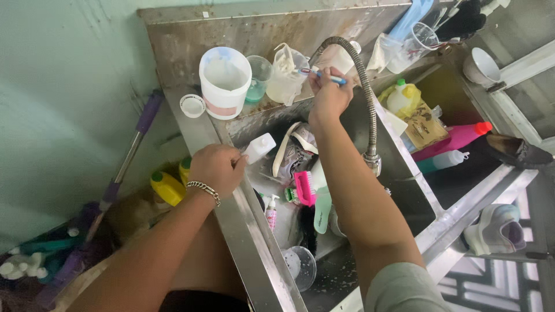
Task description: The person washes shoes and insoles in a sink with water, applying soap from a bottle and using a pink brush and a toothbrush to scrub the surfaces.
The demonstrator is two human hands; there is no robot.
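Your right hand (328, 95): raised over the back ledge of the steel sink (248, 231), fingers closed around a blue-and-white toothbrush (324, 75), which lies level with its head pointing left, near the white plastic bag (287, 72).

Your left hand (217, 167): resting at the sink's left rim, a chain bracelet (203, 189) at the wrist, fingers curled and pinching a small white bottle (259, 147) at its lower end; the bottle tilts up and right over the basin.

Faucet: a flexible metal hose (364, 86) arches from the ledge, passes just right of your right hand and ends in a nozzle beside your right forearm.

Ledge items, left to right: a white lid (192, 105), a white bucket (224, 81), a clear cup with green liquid (258, 78), the white plastic bag.

Basin contents: a grey-and-white sneaker (295, 151), a pink brush (304, 188) just below it, a small pump bottle (270, 209), a clear upturned cup (300, 266) near the front.

Right of the sink: a yellow bottle with green cap (403, 95), a pink bottle with red cap (457, 138), a dark shoe (517, 151), a pale sneaker (497, 228) lower down.

Left, on the floor: a yellow bottle (167, 186) and a purple-handled mop (133, 144) leaning against the green wall.
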